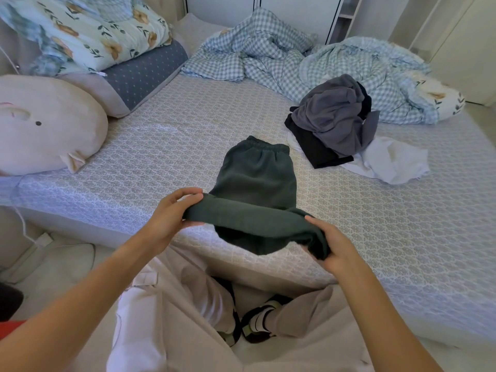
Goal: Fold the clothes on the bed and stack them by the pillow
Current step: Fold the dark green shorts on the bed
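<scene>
Nearest, both hands hold the lower end of the dark green pants (255, 181): the left hand (171, 213) pinches one side, the fingers of the right hand (331, 245) curl around the other. The pants run lengthwise away, with the waistband far. Beyond them to the right waits the unfolded pile (335, 122); the pillow (45, 124) lies far left

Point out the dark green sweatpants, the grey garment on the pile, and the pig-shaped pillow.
dark green sweatpants (255, 173): head view, on the flat seat panel below the waistband.
grey garment (332, 116): head view, on its crumpled middle.
pig-shaped pillow (53, 124): head view, on its face.
</scene>
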